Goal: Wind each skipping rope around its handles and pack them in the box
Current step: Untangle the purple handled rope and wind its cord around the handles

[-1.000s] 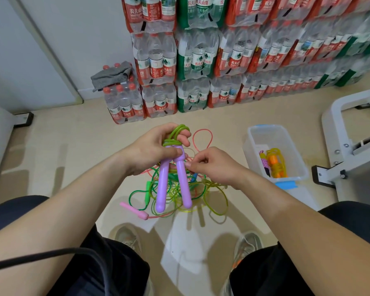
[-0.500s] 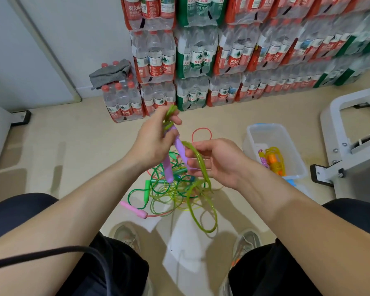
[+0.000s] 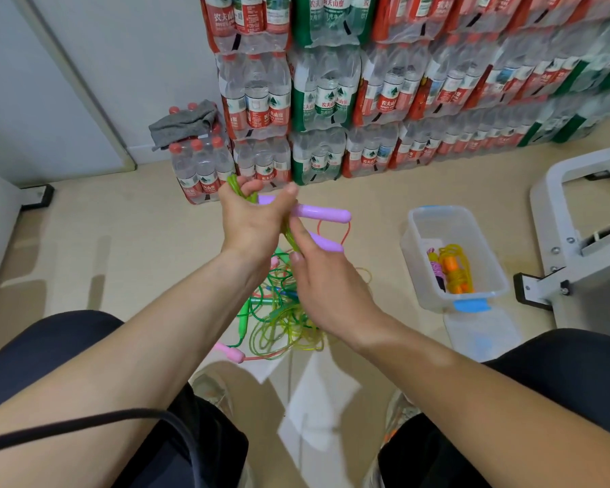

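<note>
- Head view: the left hand (image 3: 250, 223) is raised over the floor, its fingers curled round the near ends of two purple handles (image 3: 319, 213) and a bunch of green rope (image 3: 234, 184). The handles lie side by side and point right, toward the box.
- The right hand (image 3: 331, 290) sits just below the handles. Its thumb and forefinger appear to pinch a strand of the green rope beside the left hand, and the other fingers are loosely extended.
- The box (image 3: 411, 248) stands open on the floor toward its right edge. It holds two wound ropes, one orange and yellow (image 3: 455, 272) and one purple and dark (image 3: 436, 272).
- A loose tangle (image 3: 282, 318) lies on the floor below the hands. In it are a green handle (image 3: 243, 322) and a pink handle (image 3: 230, 352), with a red loop (image 3: 346, 228) behind.
- Progress, as judged: two ropes are packed and a third is in the middle of winding, with much of its cord hanging into the tangle. At least two or three more ropes remain unwound, so the task is probably less than half done.
</note>
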`<state>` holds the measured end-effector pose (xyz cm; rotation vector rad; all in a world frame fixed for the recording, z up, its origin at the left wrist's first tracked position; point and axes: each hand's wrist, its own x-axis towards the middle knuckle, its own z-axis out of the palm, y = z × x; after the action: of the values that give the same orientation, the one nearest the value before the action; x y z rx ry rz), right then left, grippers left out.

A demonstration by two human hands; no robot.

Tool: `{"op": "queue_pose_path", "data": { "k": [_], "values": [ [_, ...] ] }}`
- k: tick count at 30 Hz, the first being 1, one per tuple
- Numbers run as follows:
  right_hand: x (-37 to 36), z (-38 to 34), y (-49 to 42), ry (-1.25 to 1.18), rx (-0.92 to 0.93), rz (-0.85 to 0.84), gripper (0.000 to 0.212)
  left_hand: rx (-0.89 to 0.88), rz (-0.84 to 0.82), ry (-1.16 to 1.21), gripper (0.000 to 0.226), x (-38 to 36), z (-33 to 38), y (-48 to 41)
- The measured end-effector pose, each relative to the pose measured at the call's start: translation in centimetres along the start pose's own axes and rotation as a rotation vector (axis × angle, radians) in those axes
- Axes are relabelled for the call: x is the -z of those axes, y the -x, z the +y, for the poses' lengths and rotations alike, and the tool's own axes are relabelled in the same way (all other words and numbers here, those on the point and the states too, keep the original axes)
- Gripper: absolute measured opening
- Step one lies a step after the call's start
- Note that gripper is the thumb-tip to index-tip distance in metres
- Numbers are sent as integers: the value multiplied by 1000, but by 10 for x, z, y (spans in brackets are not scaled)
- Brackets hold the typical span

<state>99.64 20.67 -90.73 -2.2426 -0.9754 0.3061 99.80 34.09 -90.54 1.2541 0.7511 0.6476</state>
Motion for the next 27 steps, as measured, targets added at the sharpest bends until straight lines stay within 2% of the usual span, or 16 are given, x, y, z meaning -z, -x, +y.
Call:
{"op": "queue_pose_path", "data": {
  "k": [4,6,8,10,12,13,14,16,17,20,22,25,27],
  "values": [
    [4,-3,1,231,-20,-24,62,-38,-58,-123,69,4,-3,2],
    [-2,-6,4,207,35,21,63,-65,-32,-123,65,3,-2,-1],
    [-14,-8,12,67,136,94,60,-71,23,-102,63,2,4,-6],
    [-22,-6,21,-192,57,104,44,-26,53,8,61,5,13,-15],
    [-30,5,25,-284,-52,65,13,36,28,119,61,10,22,-20],
    [-28,11,21,-309,-94,34,15,77,-12,160,60,13,26,-21],
    [-25,21,16,-352,-131,-9,30,115,-71,195,54,16,29,-20],
    [-8,36,3,-443,-192,-87,50,171,-251,271,44,21,33,-15],
    [1,42,-3,-463,-205,-114,53,188,-354,283,43,23,35,-12],
    [26,58,-14,-501,-185,-158,28,225,-623,199,47,30,38,-1],
    [32,63,-17,-535,-176,-155,20,190,-729,68,55,35,37,3],
    [35,62,-20,-560,-200,-179,17,20,-774,-234,69,41,35,6],
    [40,61,-22,-469,-182,-201,22,-54,-779,-360,77,43,34,5]
  ]
}}
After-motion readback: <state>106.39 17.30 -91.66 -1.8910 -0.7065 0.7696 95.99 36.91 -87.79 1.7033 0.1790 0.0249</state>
